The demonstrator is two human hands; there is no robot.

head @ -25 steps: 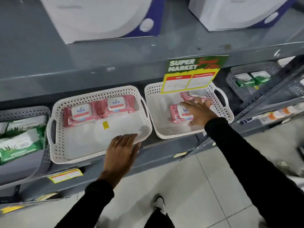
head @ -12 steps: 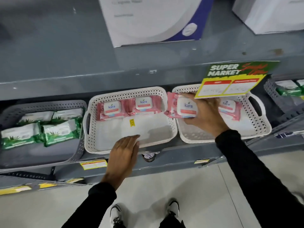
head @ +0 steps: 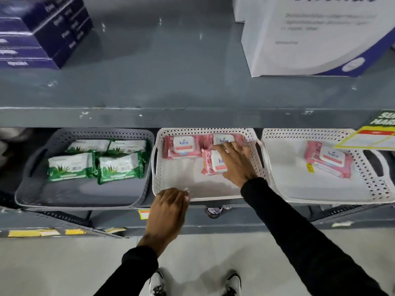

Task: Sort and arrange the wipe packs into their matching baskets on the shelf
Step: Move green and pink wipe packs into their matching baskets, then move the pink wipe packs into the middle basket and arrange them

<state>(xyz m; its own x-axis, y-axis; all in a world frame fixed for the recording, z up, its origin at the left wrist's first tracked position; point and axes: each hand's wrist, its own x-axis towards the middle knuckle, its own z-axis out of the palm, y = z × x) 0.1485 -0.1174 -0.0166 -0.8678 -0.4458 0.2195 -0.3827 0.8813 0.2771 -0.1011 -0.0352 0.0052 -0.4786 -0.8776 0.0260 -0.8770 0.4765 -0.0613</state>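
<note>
R hand (head: 236,162) lies palm-down w/ fingers spread over a pink pack (head: 212,161), loosely holding it inside the middle white basket (head: 205,131), prob. to seat it in front of the two pink packs at the basket's 12 o'clock. L hand (head: 168,207) rests flat, fingers together, holding nothing, on the basket's front rim at 7 o'clock; judged to be steadying it. Packs look like soft, glossy film pouches w/ a rigid white flip lid; baskets are perforated plastic w/ cut-out handles. At 9 o'clock, a grey basket (head: 85,201) holds green packs (head: 95,161). At 3 o'clock, another white basket (head: 320,197) has a pink stack (head: 329,160) left, likely next to move. Shelf (head: 192,118) is grey painted metal.
</note>
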